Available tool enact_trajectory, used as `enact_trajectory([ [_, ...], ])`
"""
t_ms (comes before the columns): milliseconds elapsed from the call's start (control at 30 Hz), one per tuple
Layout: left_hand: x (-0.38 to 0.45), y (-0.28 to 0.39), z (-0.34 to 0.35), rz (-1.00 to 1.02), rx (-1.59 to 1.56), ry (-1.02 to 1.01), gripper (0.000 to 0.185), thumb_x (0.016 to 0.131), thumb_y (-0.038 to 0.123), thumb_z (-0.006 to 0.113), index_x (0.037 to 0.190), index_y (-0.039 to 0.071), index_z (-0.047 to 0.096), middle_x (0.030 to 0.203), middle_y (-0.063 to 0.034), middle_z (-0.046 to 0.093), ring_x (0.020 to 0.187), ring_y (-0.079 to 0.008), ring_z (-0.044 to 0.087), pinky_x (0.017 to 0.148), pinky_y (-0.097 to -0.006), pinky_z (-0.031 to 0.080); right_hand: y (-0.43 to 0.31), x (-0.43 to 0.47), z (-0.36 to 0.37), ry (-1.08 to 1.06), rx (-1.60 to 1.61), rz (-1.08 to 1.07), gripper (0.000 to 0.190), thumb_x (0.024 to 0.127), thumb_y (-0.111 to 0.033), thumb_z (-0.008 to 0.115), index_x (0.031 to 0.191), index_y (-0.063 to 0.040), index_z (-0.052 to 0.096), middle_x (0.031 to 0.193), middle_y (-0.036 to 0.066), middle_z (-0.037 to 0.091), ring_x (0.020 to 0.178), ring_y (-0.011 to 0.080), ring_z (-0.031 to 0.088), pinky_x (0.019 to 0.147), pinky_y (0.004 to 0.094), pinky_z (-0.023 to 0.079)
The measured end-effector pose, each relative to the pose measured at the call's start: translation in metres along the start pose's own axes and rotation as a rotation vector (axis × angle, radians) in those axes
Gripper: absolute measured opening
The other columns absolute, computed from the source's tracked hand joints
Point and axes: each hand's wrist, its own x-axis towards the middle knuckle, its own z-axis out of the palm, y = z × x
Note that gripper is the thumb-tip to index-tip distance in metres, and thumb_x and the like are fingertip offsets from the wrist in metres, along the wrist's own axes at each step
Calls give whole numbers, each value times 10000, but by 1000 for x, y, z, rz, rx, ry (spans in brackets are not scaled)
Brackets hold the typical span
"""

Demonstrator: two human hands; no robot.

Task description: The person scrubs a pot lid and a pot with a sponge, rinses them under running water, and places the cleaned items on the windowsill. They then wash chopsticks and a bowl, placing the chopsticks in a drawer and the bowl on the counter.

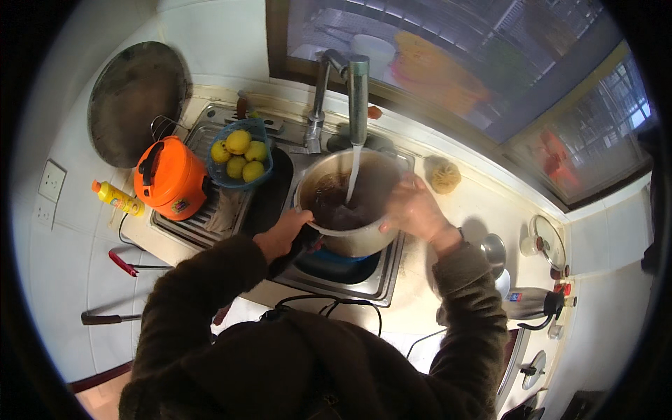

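Observation:
Over the sink stands a metal pot (353, 239) holding dark liquid. Water runs into it from the tall metal faucet (359, 100), stirring the surface. My left hand (283, 233) grips the pot on its left side, thumb on the rim. On the right side my right hand (415, 207) is at the rim, blurred, with its fingers closed against the pot; steam partly veils it. Under the pot something blue shows in the sink basin (341, 270), mostly hidden.
Left of the pot are a blue basket (241, 184) of yellow fruits, an orange lidded container (170, 178) and a yellow bottle (118, 198). A scrubbing pad (445, 176) lies on the right counter. A metal bowl (493, 249) and a vacuum jug (530, 303) stand near my right sleeve.

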Motion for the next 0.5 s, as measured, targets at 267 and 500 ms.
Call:
enact_trajectory([
  [267, -15, -39, 20, -324, -471, -78, 464, 969, 470, 386, 1070, 38, 523, 823, -141, 585, 623, -228, 545, 511, -332, 439, -35, 35, 10, 265, 165, 417, 565, 824, -461, 680, 1254, -98, 618, 1306, 132, 587, 1156, 293, 582, 1000, 445, 417],
  [500, -16, -89, 16, -250, -545, -405, 539, 908, 609, 483, 935, 71, 507, 724, -25, 486, 546, -97, 438, 470, -241, 360, -84, 29, 10, 535, -30, 300, 339, 808, -230, 721, 1094, -54, 675, 1176, 164, 642, 1057, 338, 608, 937, 451, 459],
])
